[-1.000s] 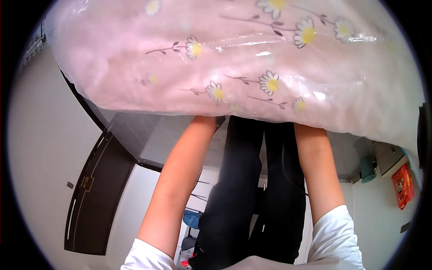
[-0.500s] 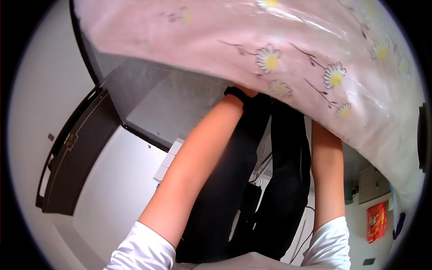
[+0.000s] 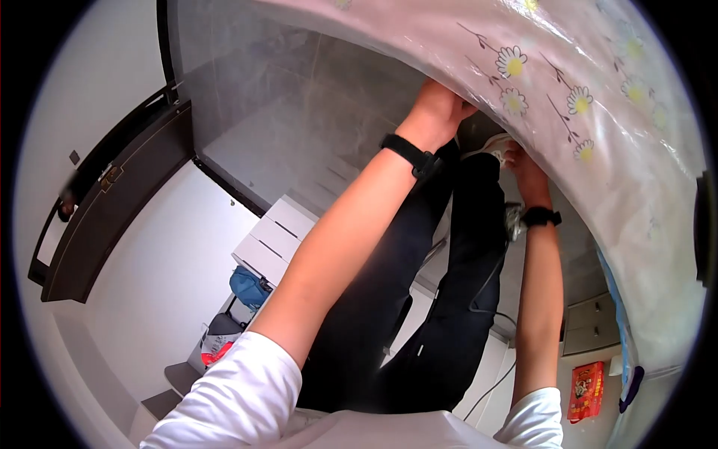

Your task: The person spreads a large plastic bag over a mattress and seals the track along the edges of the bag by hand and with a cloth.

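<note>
A pink plastic cover [image 3: 568, 75] printed with white-and-yellow daisies hangs across the top and right of the head view, shiny and creased. My left hand [image 3: 441, 112] is at its lower edge, fingers curled and closed on that edge, with the fingertips partly hidden. Lower and to the right, my right hand [image 3: 529, 173] is closed at the same edge, close to my shoe; the cover hides part of it. Each wrist wears a black band.
My legs in black trousers [image 3: 471, 247] stand below, with a pale shoe [image 3: 490, 150] on the grey tiled floor [image 3: 292, 97]. A white drawer unit [image 3: 277, 236], a blue bag [image 3: 248, 288], a dark door [image 3: 120, 202], a cable [image 3: 493, 389] and a red packet [image 3: 585, 391] are around.
The cover's edge has shifted up and to the right, showing more floor. Both hands, hidden under it before, now show at its edge.
</note>
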The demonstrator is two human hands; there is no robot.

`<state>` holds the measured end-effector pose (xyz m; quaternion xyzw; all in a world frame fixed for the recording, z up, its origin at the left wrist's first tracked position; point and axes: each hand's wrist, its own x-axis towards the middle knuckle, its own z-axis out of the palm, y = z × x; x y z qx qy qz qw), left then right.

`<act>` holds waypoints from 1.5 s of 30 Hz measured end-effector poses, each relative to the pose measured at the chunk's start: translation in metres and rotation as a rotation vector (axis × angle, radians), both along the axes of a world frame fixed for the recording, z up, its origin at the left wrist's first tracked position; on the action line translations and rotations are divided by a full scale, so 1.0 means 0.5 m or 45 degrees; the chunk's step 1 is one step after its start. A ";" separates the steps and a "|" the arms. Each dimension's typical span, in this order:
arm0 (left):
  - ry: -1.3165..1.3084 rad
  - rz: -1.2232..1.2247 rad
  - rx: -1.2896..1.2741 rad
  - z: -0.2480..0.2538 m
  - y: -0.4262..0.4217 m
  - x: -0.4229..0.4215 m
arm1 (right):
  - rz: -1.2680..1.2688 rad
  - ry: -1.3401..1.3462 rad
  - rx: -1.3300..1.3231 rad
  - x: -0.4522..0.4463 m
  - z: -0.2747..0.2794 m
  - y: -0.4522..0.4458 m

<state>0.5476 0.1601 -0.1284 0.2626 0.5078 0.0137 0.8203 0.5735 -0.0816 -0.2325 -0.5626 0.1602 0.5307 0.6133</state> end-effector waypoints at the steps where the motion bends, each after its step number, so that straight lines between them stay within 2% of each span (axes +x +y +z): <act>1: -0.060 -0.032 -0.011 0.008 -0.009 0.007 | 0.042 0.104 -0.113 0.011 0.077 0.019; 2: -0.121 -0.067 -0.014 0.020 -0.008 0.016 | 0.083 0.206 -0.220 0.024 0.145 0.036; 4: -0.094 -0.039 0.000 0.044 -0.003 0.038 | 0.115 0.235 -0.220 0.052 0.232 0.035; 6: 0.244 -0.392 0.177 0.065 0.023 0.044 | 0.011 0.135 -0.275 0.065 0.289 0.034; 7: 0.131 -0.626 0.367 0.026 0.025 0.029 | 0.014 0.128 -0.266 0.074 0.307 0.014; 8: 0.126 -0.621 0.379 0.028 0.020 0.025 | 0.100 0.044 -0.384 0.087 0.319 -0.003; 10: 0.092 -0.988 0.819 0.024 0.025 0.027 | 0.182 -0.062 -0.474 0.114 0.351 -0.003; 11: 0.103 -0.830 0.950 0.026 0.017 0.024 | 0.362 -0.138 -0.365 0.132 0.380 -0.001; 12: 0.110 -0.824 0.955 0.026 0.016 0.013 | 0.546 -0.206 -0.261 0.151 0.408 0.001; 14: 0.211 -0.867 0.745 0.044 0.017 0.009 | 0.488 -0.238 -0.245 0.160 0.464 0.049; 15: 0.312 -0.742 0.480 0.048 0.017 0.010 | 0.461 -0.422 -0.223 0.164 0.473 0.060; 16: 0.303 -0.742 0.469 0.064 0.014 0.006 | 0.432 -0.607 -0.203 0.171 0.476 0.068; 17: 0.320 -0.536 0.362 0.083 0.015 0.000 | 0.457 -0.754 -0.306 0.183 0.474 0.075; 18: 0.334 -0.327 0.260 0.102 0.018 0.001 | 0.460 -0.764 -0.311 0.191 0.477 0.083; 19: 0.338 -0.220 0.214 0.106 0.023 -0.004 | 0.475 -0.950 -0.389 0.197 0.479 0.096; 20: 0.323 -0.217 0.218 0.114 0.039 -0.010 | 0.486 -1.140 -0.469 0.202 0.490 0.112; 22: 0.202 -0.179 0.068 0.116 0.063 -0.026 | 0.420 -1.197 -0.504 0.208 0.498 0.138; 24: 0.182 -0.181 0.099 0.111 0.086 -0.042 | 0.411 -1.339 -0.580 0.203 0.481 0.155; 27: 0.291 -0.495 0.220 0.155 0.142 -0.059 | 0.494 -1.675 -0.597 0.170 0.460 0.158; 29: 0.335 -0.651 0.270 0.158 0.164 -0.081 | 0.576 -1.579 -0.503 0.117 0.481 0.171; 30: 0.356 -0.768 0.321 0.153 0.175 -0.088 | 0.680 -1.451 -0.475 0.089 0.467 0.167; 31: 0.331 -0.758 0.310 0.134 0.178 -0.105 | 0.723 -1.412 -0.432 0.055 0.448 0.164; 32: 0.293 -0.903 0.435 0.108 0.179 -0.132 | 0.859 -1.240 -0.444 0.027 0.428 0.158; 33: 0.258 -1.044 0.564 0.095 0.182 -0.149 | 0.980 -1.087 -0.508 -0.005 0.396 0.141; 34: 0.247 -1.028 0.563 0.099 0.187 -0.158 | 1.074 -1.090 -0.563 -0.036 0.369 0.124; 36: 0.292 -1.411 0.780 0.120 0.174 -0.180 | 1.262 -1.069 -0.756 -0.083 0.290 0.056; 37: 0.270 -1.403 0.797 0.124 0.165 -0.192 | 1.269 -1.085 -0.757 -0.063 0.288 0.056; 39: 0.285 -1.343 0.799 0.142 0.164 -0.204 | 0.419 -0.250 -0.850 -0.028 0.278 0.085; 40: 0.266 -1.236 0.753 0.153 0.167 -0.209 | 0.016 -0.068 -0.657 -0.004 0.284 0.094; 42: 0.195 -1.066 0.575 0.126 0.172 -0.225 | -0.483 0.123 -0.478 0.044 0.298 0.130; 45: 0.269 -0.945 0.388 0.148 0.191 -0.227 | -0.514 0.255 -0.489 0.088 0.286 0.162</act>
